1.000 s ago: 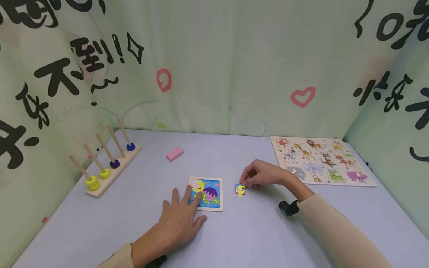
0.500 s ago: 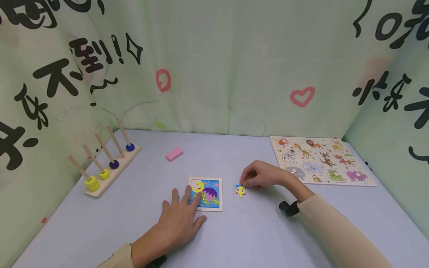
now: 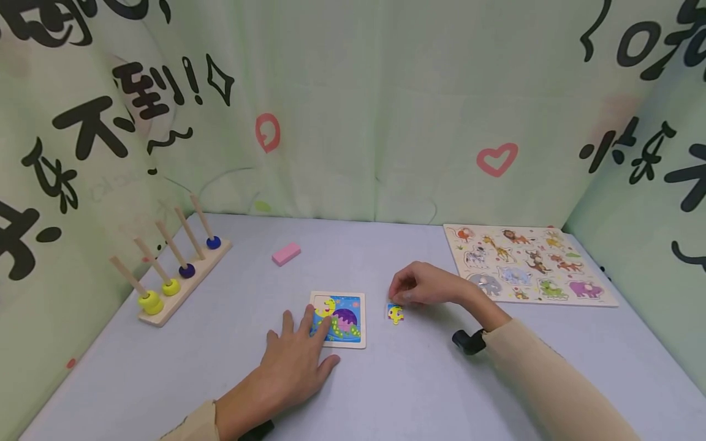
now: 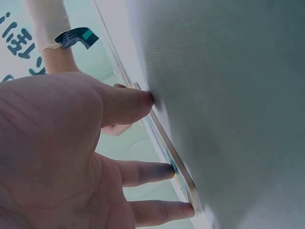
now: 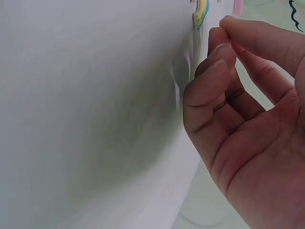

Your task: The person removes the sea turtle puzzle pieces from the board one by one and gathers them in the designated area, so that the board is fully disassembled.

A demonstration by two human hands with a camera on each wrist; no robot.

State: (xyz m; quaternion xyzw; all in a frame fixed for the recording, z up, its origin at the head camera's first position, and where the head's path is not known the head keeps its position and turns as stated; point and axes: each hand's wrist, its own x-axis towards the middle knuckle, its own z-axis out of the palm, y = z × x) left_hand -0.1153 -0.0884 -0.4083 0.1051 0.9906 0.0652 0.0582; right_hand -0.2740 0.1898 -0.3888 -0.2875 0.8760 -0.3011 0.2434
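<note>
My left hand [image 3: 295,367] rests on a small framed jigsaw puzzle [image 3: 346,321] with fingers spread. Its picture shows a yellow and purple animal on blue; the fingers hide the lower left. In the left wrist view, fingertips touch the puzzle's edge [image 4: 178,164]. A loose blue-and-yellow puzzle piece [image 3: 395,315] lies on the table right of the frame. Just behind it is my right hand [image 3: 425,285], fingers curled and thumb against the index finger. The right wrist view has the piece [image 5: 202,13] slightly apart from those fingertips, with nothing visibly held.
A pink block [image 3: 286,253] lies behind the puzzle. At the left stands a wooden peg rack [image 3: 190,278] with yellow and blue beads. A wooden animal puzzle board [image 3: 529,263] lies at the back right. Printed curtains [image 3: 331,122] enclose the table.
My right hand has shifted slightly left, while the piece stays nearly where it was on the table. The left hand keeps its place on the puzzle.
</note>
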